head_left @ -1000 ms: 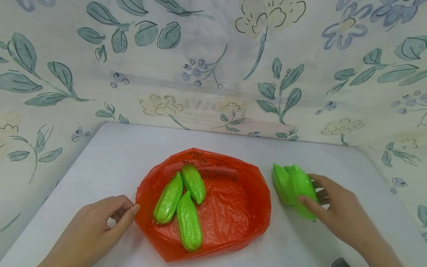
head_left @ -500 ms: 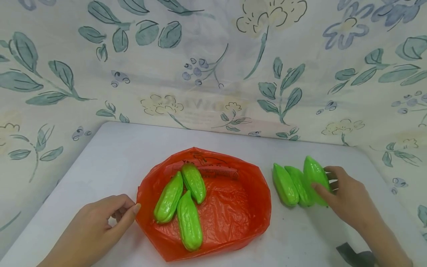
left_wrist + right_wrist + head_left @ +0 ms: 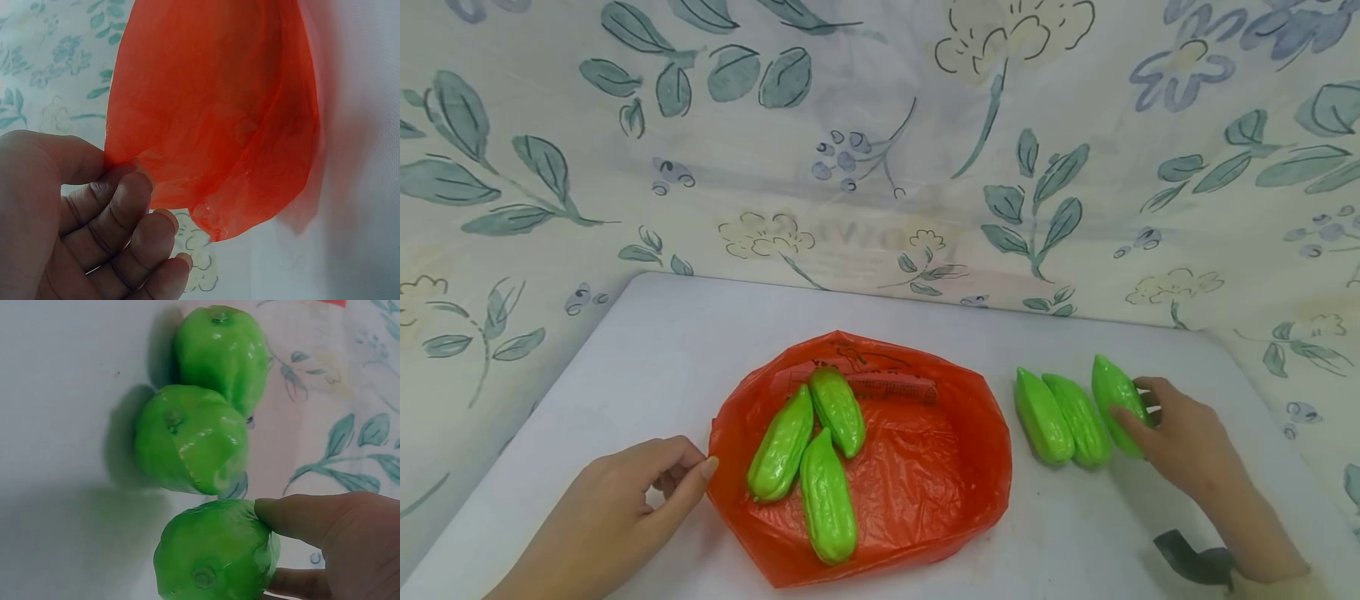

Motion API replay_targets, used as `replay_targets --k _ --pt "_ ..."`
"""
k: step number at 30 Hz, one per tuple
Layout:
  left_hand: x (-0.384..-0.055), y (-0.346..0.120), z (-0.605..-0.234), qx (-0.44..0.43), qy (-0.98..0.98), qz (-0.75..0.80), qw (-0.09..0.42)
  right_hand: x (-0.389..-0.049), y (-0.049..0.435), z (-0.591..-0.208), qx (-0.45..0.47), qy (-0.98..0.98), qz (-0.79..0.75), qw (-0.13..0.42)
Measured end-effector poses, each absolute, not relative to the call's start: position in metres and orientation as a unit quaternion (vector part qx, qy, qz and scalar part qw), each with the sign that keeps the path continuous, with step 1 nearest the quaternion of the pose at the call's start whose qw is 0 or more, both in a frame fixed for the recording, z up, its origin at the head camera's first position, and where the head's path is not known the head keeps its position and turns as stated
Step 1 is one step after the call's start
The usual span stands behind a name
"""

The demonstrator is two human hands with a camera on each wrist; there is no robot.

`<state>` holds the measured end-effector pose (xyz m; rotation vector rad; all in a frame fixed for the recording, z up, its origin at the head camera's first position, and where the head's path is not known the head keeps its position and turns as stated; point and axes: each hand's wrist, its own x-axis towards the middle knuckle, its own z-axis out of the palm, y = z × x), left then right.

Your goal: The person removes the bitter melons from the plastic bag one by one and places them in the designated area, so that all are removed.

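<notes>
A red plastic bag [image 3: 917,467] lies wide open on the white table, its rim turned upward. My left hand [image 3: 617,508] pinches the bag's left rim between thumb and forefinger; the left wrist view shows the thin red film [image 3: 206,94] at those fingertips. Three glossy green, ridged, gourd-like vegetables [image 3: 827,500] with pointed ends lie in the bag's left half. To the bag's right, two similar vegetables [image 3: 1043,417] lie side by side. My right hand [image 3: 1183,433] grips a third green vegetable [image 3: 1116,404] just right of that pair, thumb on its near side. In the right wrist view its stem end [image 3: 203,576] faces the camera.
The white table [image 3: 700,333] ends at the back against a floral-patterned cloth [image 3: 880,167], which also rises at both sides. A dark strap [image 3: 1187,558] hangs beside my right wrist.
My right hand has moved right with its green vegetable, away from the other two, which now show fully. Over the last half second it has lowered slightly. My left hand stays at the bag's rim.
</notes>
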<state>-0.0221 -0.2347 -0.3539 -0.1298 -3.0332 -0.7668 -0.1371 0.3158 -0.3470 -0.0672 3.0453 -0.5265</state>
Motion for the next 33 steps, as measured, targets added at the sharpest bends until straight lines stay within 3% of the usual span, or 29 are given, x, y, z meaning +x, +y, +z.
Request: replay_targets --k 9,18,33 --pt "-0.023 -0.235 -0.354 -0.033 -0.97 -0.243 -0.01 -0.141 0.317 -0.357 -0.013 0.984 -0.167 0.051" --pt "-0.022 -0.234 -0.356 -0.044 -0.968 -0.246 0.014 -0.144 0.317 -0.365 -0.006 0.984 -0.165 0.07" --pt "-0.022 -0.235 -0.357 -0.048 -0.968 -0.244 0.011 -0.145 0.317 -0.368 -0.014 0.983 -0.163 0.084"
